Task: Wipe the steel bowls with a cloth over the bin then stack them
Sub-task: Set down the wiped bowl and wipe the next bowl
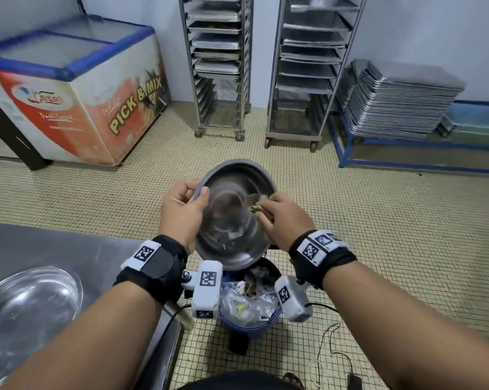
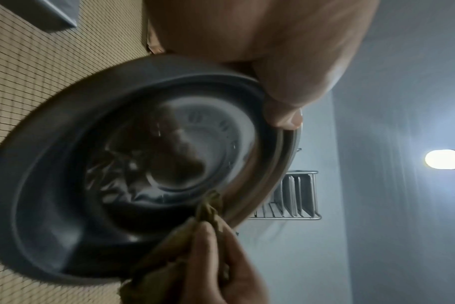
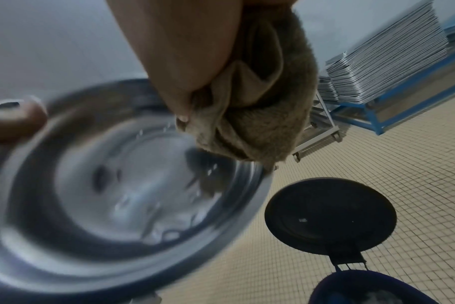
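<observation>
A steel bowl (image 1: pixel 232 218) (image 2: pixel 133 164) (image 3: pixel 112 185) is held tilted in the air above the blue bin (image 1: pixel 249 313). My left hand (image 1: pixel 184 212) grips its left rim, thumb (image 2: pixel 281 115) inside the edge. My right hand (image 1: pixel 279 218) clutches a bunched tan cloth (image 1: pixel 258 205) (image 3: pixel 249 115) (image 2: pixel 208 209) and presses it against the bowl's inner right wall. A second steel bowl (image 1: pixel 26 308) sits on the steel table (image 1: pixel 77 246) at the lower left.
The bin's black lid (image 3: pixel 330 214) stands open, and crumpled rubbish fills the bin. Beyond it lie tiled floor (image 1: pixel 378 220), two tray racks (image 1: pixel 218 66), a chest freezer (image 1: pixel 77 88) at the left and stacked trays (image 1: pixel 398 102) on a blue stand. A cable (image 1: pixel 330 347) trails on the floor.
</observation>
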The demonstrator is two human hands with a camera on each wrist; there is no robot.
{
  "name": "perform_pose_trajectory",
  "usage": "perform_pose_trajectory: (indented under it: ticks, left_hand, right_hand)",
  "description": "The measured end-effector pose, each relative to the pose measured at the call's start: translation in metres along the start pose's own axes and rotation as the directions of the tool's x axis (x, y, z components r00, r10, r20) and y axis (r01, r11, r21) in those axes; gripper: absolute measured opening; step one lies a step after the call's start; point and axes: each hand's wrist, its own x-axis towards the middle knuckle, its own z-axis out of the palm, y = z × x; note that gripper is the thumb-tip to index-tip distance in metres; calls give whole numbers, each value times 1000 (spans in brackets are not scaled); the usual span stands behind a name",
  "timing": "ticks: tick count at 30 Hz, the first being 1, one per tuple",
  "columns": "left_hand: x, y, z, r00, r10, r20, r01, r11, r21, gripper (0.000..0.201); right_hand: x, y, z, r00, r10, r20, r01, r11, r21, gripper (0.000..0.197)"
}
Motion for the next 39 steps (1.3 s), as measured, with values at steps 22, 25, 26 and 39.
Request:
perform_pose_trajectory:
  ticks: [22, 25, 26, 39]
  left_hand:
    - [0, -14, 40, 950, -255, -182, 227, 961, -159, 24]
    - [-19, -27, 38, 936, -281, -211, 252, 955, -155, 25]
    - [-26, -31, 33, 933, -278, -227, 250, 957, -145, 26]
    - [-168, -5, -126, 813, -157, -560, 196, 981, 10, 32]
  right_hand:
    - [-1, 84, -32, 892, 429, 143, -336, 416, 845, 31]
    - [0, 81, -38, 919, 355, 170, -290, 319, 902, 23]
    - [-1, 77, -38, 924, 337, 181, -290, 309, 906, 19]
    - [-24, -69, 36, 876, -73, 477, -434, 312, 845, 32]
